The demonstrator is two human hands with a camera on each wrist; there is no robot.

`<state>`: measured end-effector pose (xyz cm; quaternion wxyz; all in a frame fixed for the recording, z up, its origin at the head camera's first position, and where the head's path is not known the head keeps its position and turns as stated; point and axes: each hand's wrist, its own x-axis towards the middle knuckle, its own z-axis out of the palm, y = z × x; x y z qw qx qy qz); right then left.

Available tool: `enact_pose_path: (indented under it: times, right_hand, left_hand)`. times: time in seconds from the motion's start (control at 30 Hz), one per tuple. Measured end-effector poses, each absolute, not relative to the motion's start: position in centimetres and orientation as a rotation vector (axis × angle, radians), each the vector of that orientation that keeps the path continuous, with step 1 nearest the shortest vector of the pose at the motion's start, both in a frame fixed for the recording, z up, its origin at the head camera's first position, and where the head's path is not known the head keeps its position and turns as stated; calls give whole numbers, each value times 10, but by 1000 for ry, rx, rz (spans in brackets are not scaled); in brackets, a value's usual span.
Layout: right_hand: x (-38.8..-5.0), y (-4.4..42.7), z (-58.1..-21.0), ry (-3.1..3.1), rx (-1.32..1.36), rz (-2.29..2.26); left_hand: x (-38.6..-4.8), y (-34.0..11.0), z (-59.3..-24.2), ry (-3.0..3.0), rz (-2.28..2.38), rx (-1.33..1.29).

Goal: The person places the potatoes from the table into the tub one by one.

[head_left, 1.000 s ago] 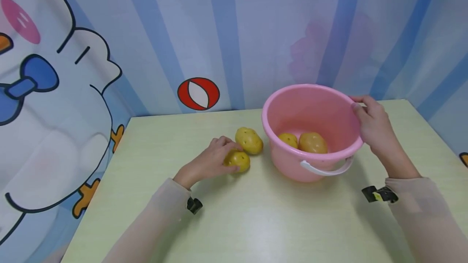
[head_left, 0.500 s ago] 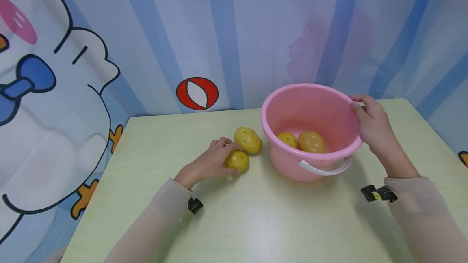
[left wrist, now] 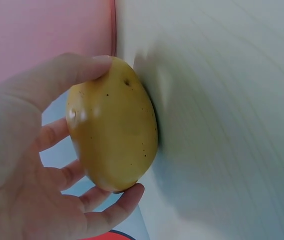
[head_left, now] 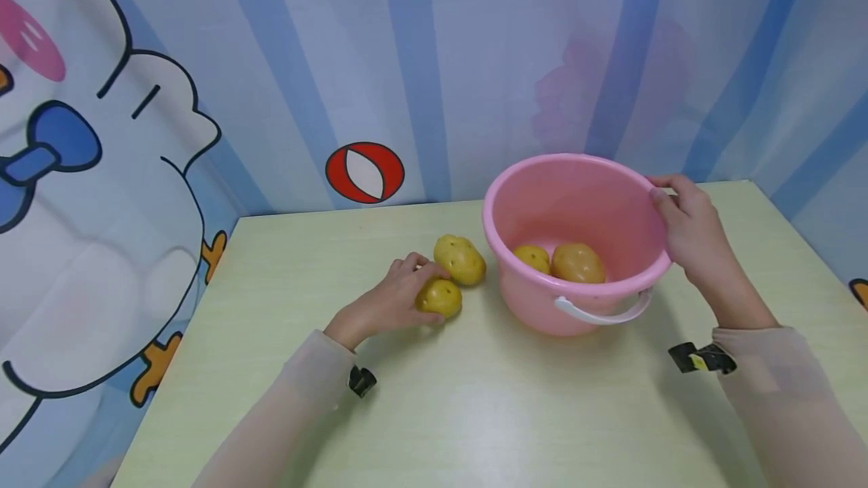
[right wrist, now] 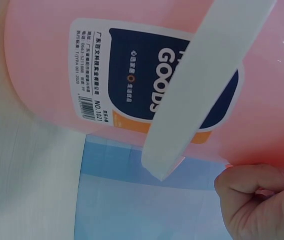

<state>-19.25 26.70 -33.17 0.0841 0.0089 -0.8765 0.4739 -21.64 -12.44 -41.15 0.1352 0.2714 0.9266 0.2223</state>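
Note:
In the head view my left hand point(head_left: 392, 300) grips a yellow potato point(head_left: 441, 298) on the table; the left wrist view shows thumb and fingers curled round that potato point(left wrist: 114, 125). Just behind it lies another potato point(head_left: 461, 260). My right hand point(head_left: 698, 239) holds the right rim of a pink bucket point(head_left: 542, 307), which stands on the table with two potatoes inside, a smaller one point(head_left: 533, 257) and a larger one point(head_left: 578, 263). In the right wrist view the right hand point(right wrist: 262, 200) pinches the bucket's edge, beside the label point(right wrist: 147, 80).
The bucket's white handle point(head_left: 603, 318) hangs down at its front. A pale table point(head_left: 475, 413) reaches back to a blue striped backdrop point(head_left: 475, 74) with a printed ball and a large cartoon figure at left.

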Motion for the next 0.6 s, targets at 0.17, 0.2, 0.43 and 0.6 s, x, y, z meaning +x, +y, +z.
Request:
enact_pose_path:
  times: [0.17,0.2,0.43,0.6]
  right_hand:
    - [-194,268,-332,-2612,21,1415]
    - [-194,268,-332,-2612,18,1414]
    - [-192,268,-331,-2612,18,1410]
    - [-193,267,-332,-2611,26,1422]
  left_hand:
    - [-217,-123,-412,2704,623,759]
    - [-217,-123,-412,2707,616,755]
    - [-218,-123,-412,2711,582,753]
    - [-217,-123,-412,2711,571,750]
